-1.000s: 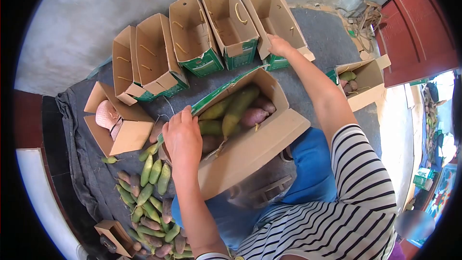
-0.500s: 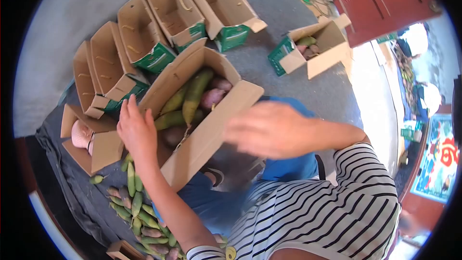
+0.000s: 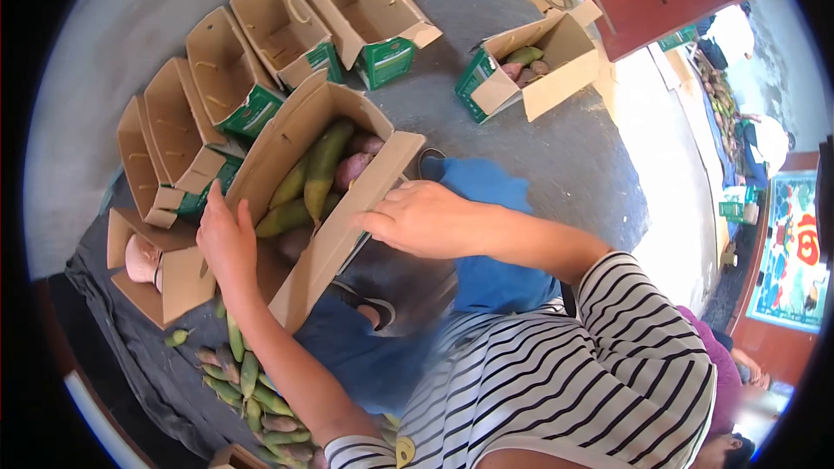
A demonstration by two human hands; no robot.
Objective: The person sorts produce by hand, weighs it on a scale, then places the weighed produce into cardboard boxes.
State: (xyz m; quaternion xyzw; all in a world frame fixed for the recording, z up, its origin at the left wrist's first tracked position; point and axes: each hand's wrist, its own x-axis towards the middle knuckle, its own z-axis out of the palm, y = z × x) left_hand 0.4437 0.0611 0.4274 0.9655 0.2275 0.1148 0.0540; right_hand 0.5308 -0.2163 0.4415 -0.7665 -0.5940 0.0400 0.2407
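A cardboard box [image 3: 343,208] stands tilted between my knees, its top open. Long green radishes [image 3: 326,165] and pink-purple root vegetables [image 3: 352,171] lie inside it. My left hand [image 3: 228,239] is at the box's left end, fingers stretched out and thumb apart; the hand hides part of that end. At the long near flap, my right hand [image 3: 426,219] has its fingers curled against the outer edge, with the thumb pressed to the cardboard.
Several open cardboard boxes [image 3: 248,108] line the wall. Another box [image 3: 556,56] holding vegetables stands at back right. A box with a pink hat-like item [image 3: 142,259] is at left, above loose radishes [image 3: 252,382] on dark cloth. Other people [image 3: 764,143] are at far right.
My right hand has moved left and down onto the near flap, where its fingers now close. My left hand stays at the box's left end. The whole view has shifted slightly.
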